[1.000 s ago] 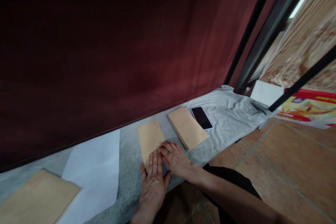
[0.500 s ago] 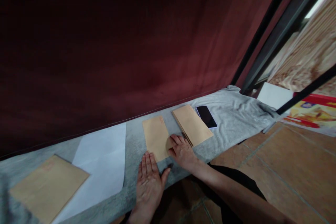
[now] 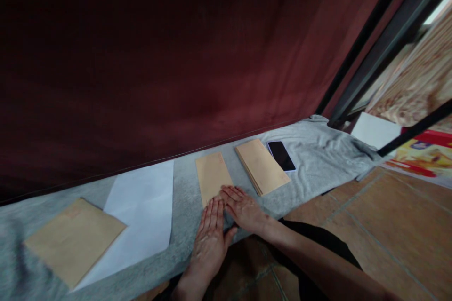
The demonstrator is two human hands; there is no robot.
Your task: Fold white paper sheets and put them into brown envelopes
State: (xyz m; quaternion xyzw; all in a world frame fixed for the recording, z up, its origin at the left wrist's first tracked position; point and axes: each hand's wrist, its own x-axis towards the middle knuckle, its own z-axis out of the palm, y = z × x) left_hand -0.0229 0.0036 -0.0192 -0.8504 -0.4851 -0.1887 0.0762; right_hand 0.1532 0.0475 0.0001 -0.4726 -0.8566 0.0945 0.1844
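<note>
A single brown envelope (image 3: pixel 213 173) lies flat on the grey cloth in front of me. My left hand (image 3: pixel 211 237) rests palm down on its near end, fingers stretched out together. Beside it, my right hand (image 3: pixel 243 207) also lies flat on the envelope's near right corner, its fingertips close to my left fingers. Both hands cover the near edge of the envelope. Just to the right is a stack of brown envelopes (image 3: pixel 263 167), apart from my right hand.
A dark-screened phone (image 3: pixel 281 155) touches or nearly touches the stack's right side. At left, more brown paper (image 3: pixel 76 240) overlaps white sheets (image 3: pixel 143 216). The grey cloth (image 3: pixel 318 150) covers a narrow ledge against a dark red panel (image 3: pixel 212 80). Tiled floor (image 3: pixel 381 225) lies at right.
My left hand has slid right and onto the envelope's near end. My right hand has shifted slightly left, its fingers now flatter, so the hands are close together. The view has shifted slightly.
</note>
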